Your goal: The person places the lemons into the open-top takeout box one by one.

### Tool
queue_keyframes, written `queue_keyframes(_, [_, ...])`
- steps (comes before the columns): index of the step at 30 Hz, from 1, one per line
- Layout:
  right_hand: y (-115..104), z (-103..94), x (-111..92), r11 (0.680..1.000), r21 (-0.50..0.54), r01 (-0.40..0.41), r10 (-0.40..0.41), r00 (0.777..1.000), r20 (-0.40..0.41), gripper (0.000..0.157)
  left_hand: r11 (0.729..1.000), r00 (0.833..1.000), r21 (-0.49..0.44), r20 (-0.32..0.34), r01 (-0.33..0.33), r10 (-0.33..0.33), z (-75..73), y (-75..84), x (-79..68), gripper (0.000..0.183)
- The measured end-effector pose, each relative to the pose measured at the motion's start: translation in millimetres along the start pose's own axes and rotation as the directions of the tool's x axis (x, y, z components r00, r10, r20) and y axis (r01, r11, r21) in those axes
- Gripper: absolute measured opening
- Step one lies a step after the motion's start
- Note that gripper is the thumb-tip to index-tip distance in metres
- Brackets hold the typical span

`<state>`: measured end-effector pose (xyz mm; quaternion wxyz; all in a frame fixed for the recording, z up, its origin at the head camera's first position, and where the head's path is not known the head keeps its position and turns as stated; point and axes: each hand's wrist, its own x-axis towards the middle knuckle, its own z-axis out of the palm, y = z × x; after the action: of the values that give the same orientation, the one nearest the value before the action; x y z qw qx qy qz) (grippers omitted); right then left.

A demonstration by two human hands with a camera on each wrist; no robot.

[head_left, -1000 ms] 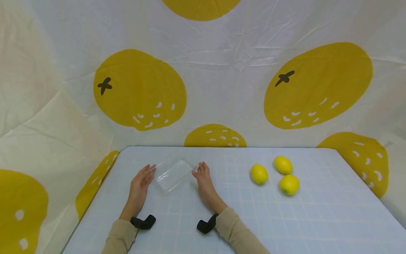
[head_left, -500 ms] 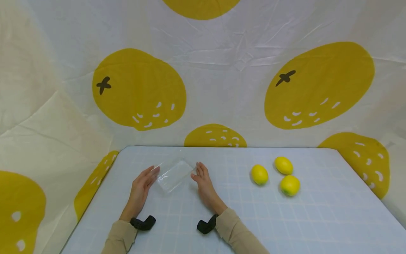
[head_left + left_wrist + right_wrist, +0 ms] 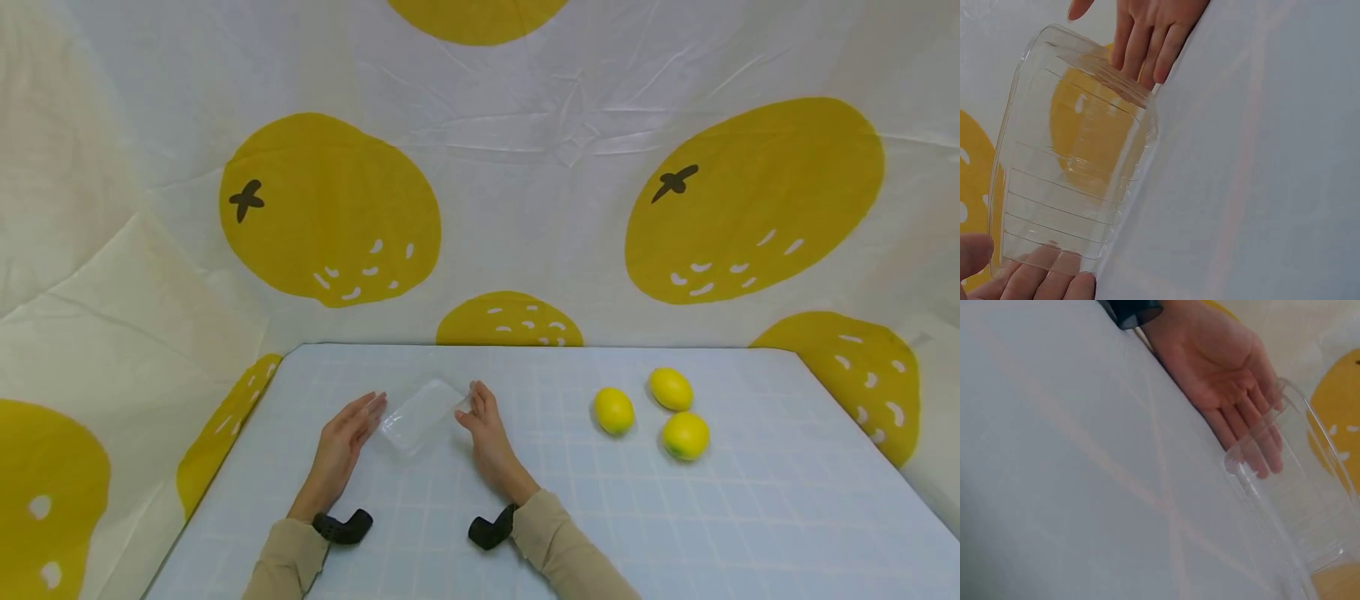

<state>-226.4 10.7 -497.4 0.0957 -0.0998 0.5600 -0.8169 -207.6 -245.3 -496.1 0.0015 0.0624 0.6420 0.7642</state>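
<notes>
Clear plastic container [image 3: 423, 415] on bench [image 3: 720, 533], bench showing through it. Left hand [image 3: 341, 446], right hand [image 3: 491, 437] at its opposite ends, each grip apart, fingers extended. Three lemons [image 3: 686, 436] well right of container.

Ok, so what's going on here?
Someone's left hand and right hand are at opposite ends of a clear plastic box on the table. Neither hand is curled round it. Three yellow lemons lie outside the box, off to the right.
</notes>
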Motion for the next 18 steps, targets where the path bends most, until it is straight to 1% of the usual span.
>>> queue_keyframes(5, [-3.0,-12.3,-3.0,1.0,-0.015,0.01,-0.01,1.0,-0.01,0.076,1.0,0.999,0.001,0.036,-0.014,0.014,7.8,-3.3,-1.9,0.05])
queue_keyframes(9, [-6.1,-21.1,-7.0,0.999,-0.025,0.03,-0.03,1.0,-0.005,0.073,1.0,0.998,0.001,0.061,-0.008,0.008,15.7,-4.0,-4.4,0.05])
queue_keyframes(14, [-9.9,-30.5,-13.4,0.998,-0.037,0.049,-0.049,0.999,-0.002,0.073,1.0,0.998,0.016,0.06,-0.005,0.004,27.9,-6.8,-6.5,0.049])
queue_keyframes(18, [-11.8,-40.3,-20.3,0.998,-0.05,0.046,-0.047,0.999,-0.01,0.074,0.999,0.998,0.035,0.064,0.024,-0.026,39.6,-9.5,-10.3,0.05])
